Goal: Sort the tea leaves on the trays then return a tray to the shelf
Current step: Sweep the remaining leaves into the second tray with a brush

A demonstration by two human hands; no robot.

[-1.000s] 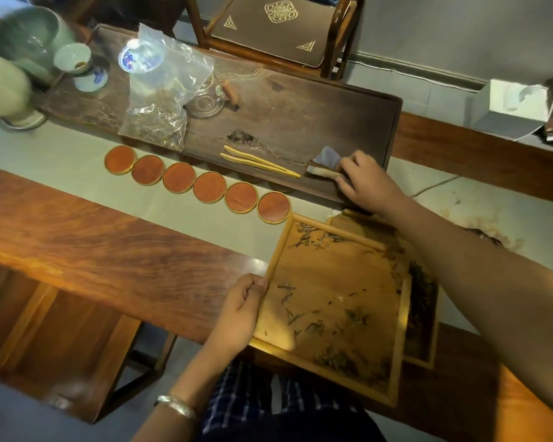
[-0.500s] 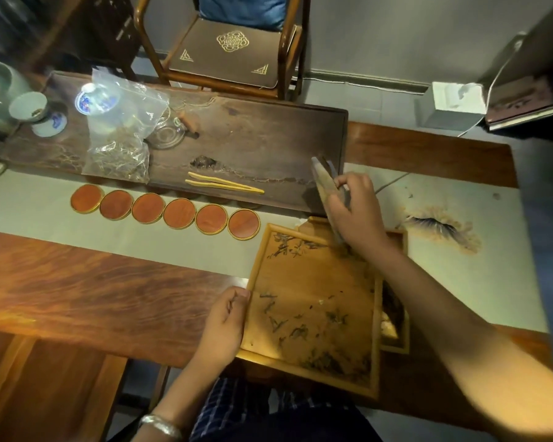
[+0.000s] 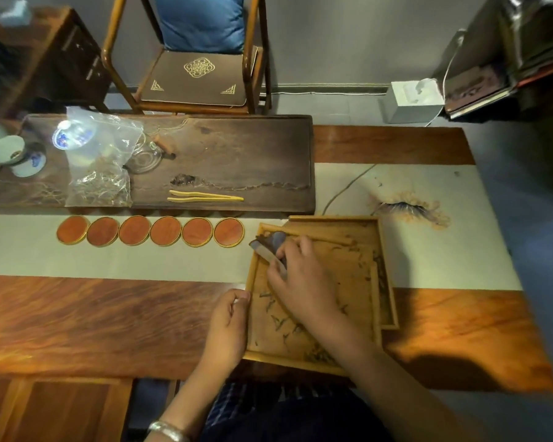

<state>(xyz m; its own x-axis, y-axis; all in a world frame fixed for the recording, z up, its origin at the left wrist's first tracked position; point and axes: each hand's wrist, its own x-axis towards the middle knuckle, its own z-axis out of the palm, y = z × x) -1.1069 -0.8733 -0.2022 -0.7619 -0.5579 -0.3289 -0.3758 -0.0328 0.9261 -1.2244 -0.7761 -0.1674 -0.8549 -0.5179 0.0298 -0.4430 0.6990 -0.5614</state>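
Observation:
Two shallow bamboo trays lie stacked askew at the table's near edge. The upper tray (image 3: 375, 314) holds scattered dark tea leaves (image 3: 280, 322). The lower tray (image 3: 384, 250) sticks out behind and to the right, with leaves along its right side. My right hand (image 3: 300, 275) is over the upper tray's far-left part, shut on a small brush (image 3: 270, 250) whose bristles touch the far-left corner. My left hand (image 3: 227, 323) grips the upper tray's left rim.
A dark wooden tea board (image 3: 237, 154) lies beyond, carrying yellow tongs (image 3: 205, 196), a plastic bag of tea (image 3: 99, 173), a glass dish and cups. Several round red coasters (image 3: 150, 231) line the cloth runner (image 3: 428, 266). A chair (image 3: 198, 59) stands behind the table.
My right hand lifted the brush off the tea board and brought it down into the upper tray's far-left corner. My left hand stayed on the tray's rim. The view shifted left.

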